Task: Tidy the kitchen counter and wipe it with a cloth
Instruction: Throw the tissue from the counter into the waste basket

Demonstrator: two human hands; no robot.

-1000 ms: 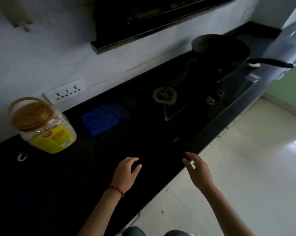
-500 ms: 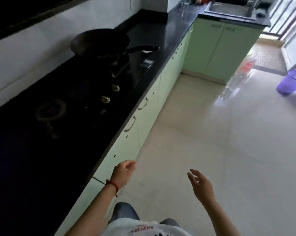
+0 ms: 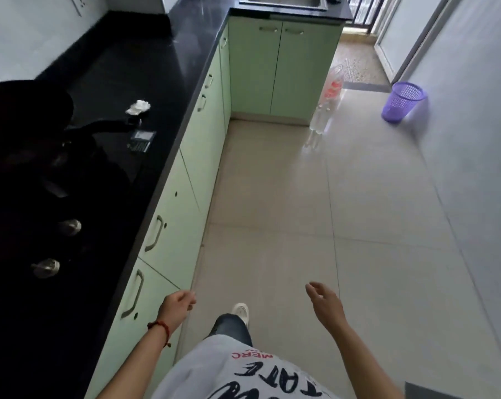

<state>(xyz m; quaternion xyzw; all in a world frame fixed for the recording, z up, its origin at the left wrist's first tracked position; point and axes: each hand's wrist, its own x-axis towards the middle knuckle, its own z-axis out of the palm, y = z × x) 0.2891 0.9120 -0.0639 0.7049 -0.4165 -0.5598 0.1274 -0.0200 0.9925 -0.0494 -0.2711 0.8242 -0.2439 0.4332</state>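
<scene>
The black kitchen counter (image 3: 145, 61) runs along the left side. On it lies a crumpled white tissue (image 3: 138, 106), with a small dark packet (image 3: 141, 140) nearer to me. A black pan (image 3: 27, 110) stands on the stove at the left, its handle pointing right. My left hand (image 3: 176, 308) hangs in front of the green cabinets, off the counter, fingers loosely curled and holding nothing. My right hand (image 3: 325, 305) floats over the floor, fingers apart and holding nothing. No cloth is in view.
Two stove knobs (image 3: 56, 246) sit at the counter's left. Green cabinet doors (image 3: 171, 226) run below the counter. A steel sink (image 3: 284, 1) is at the far end. Plastic bottles (image 3: 324, 110) and a purple bin (image 3: 403, 101) stand on the tiled floor.
My view has swung right, from the jar and blue cloth down the counter toward the sink. Both hands left the counter edge and now hang over the floor.
</scene>
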